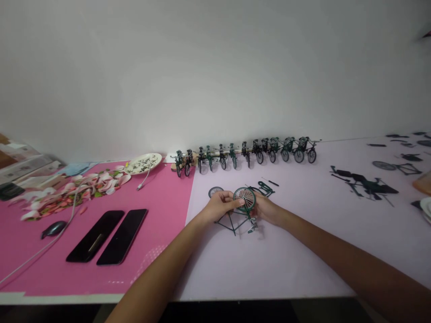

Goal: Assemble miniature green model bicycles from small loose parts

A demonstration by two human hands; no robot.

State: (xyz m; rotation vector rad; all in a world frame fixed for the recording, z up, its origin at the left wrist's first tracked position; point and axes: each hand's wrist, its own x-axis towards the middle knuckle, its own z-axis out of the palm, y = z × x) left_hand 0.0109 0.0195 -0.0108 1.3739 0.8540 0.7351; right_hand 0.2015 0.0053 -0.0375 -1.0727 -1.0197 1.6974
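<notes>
My left hand (220, 206) and my right hand (267, 210) meet over the pale lilac tabletop (269, 264). Between them they grip a small green toy bicycle (243, 211), partly put together. My left fingers pinch the rim of its spoked wheel (244, 198). My right hand closes round the frame behind that wheel. The dark frame tubes and pedal part hang below my hands, close to the table. A loose wheel (215, 191) lies just beyond my left hand, and a green frame piece (266, 187) lies past my right.
A row of several finished green toy bicycles (245, 152) lines the wall. Loose dark parts (365, 184) lie scattered right. On the pink mat (84, 269) at left lie two black phones (107, 235), a mouse (53, 229), a cable, a plate (143, 163) and pink petal-like pieces (70, 188).
</notes>
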